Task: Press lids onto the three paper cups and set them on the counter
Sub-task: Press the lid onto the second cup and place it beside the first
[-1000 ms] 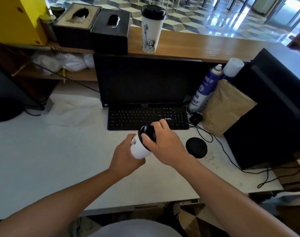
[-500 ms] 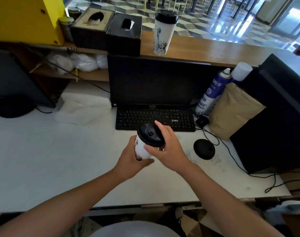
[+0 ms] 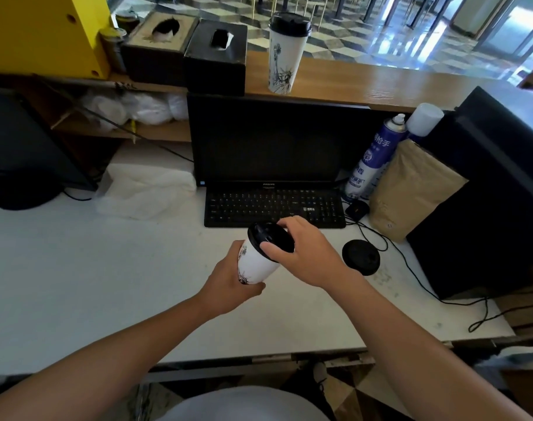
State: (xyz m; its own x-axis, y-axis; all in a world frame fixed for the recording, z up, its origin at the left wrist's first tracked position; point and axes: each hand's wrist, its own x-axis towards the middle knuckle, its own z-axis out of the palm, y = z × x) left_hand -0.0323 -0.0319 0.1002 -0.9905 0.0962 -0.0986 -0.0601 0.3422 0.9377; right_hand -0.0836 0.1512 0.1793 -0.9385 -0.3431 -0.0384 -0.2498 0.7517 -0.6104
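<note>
1. A second ago your right hand (image 3: 304, 253) lay flat over the top of the paper cup (image 3: 254, 265), covering most of the black lid (image 3: 269, 240); now it has slid off to the side, so the lid's face is open to view and only the thumb and fingertips pinch its rim
2. Your left hand (image 3: 231, 284) has kept its grip wrapped round the lower body of the cup throughout, holding it tilted away from you, in the air above the white desk (image 3: 76, 284) and just in front of the keyboard (image 3: 274, 208)
3. Judging by how evenly the lid sits round the cup's mouth, the pressing looks finished or nearly so; the far edge of the rim is hidden by your fingers, so run your thumb round it before you trust the seal
4. One lidded cup (image 3: 286, 53) already stands on the wooden counter (image 3: 380, 83) behind the monitor (image 3: 274, 138), so this one would be the second to go up
5. A spare lid (image 3: 360, 256) lies flat on the desk just right of your right hand, ready for the third cup, which I cannot see here
</note>
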